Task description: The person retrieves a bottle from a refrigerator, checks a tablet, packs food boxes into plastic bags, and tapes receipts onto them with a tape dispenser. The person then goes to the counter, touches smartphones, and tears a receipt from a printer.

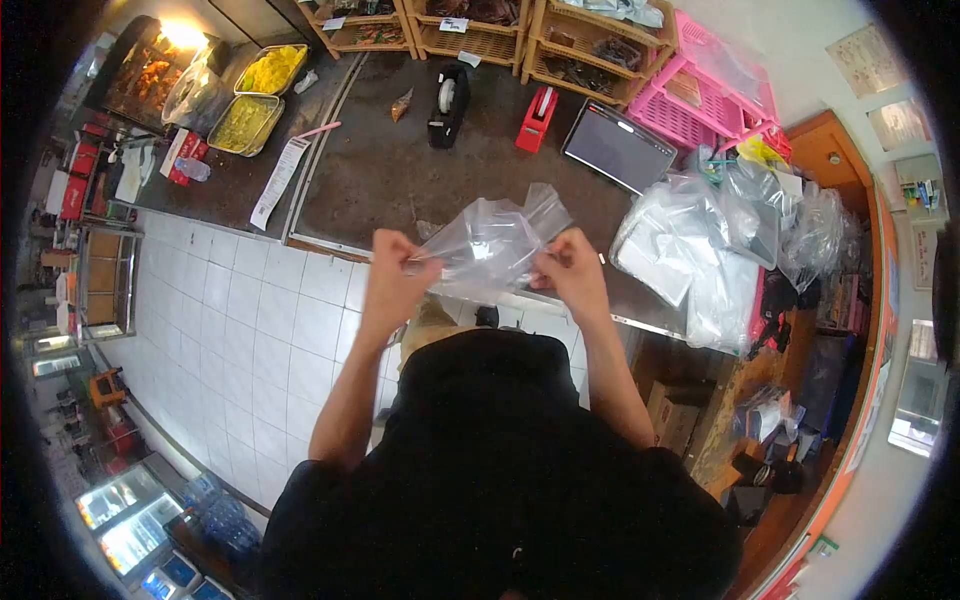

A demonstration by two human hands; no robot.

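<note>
A clear plastic bag [490, 238] is stretched between my two hands, just over the counter's front edge. My left hand [398, 270] pinches the bag's left side. On the opposite side, my right hand [572, 268] grips it with thumb and fingers closed. The bag looks thin and crumpled, with one part sticking up near its top right. To the right of my right hand lies a stack of clear plastic bags [680, 240] on the counter.
Behind the bag stand a black tape dispenser [449, 105], a red tape dispenser [537, 118] and a tablet [619, 145]. Wicker shelves [470, 40] and a pink basket [700, 95] line the back. Trays of yellow food [245, 124] and a paper strip [280, 184] lie left.
</note>
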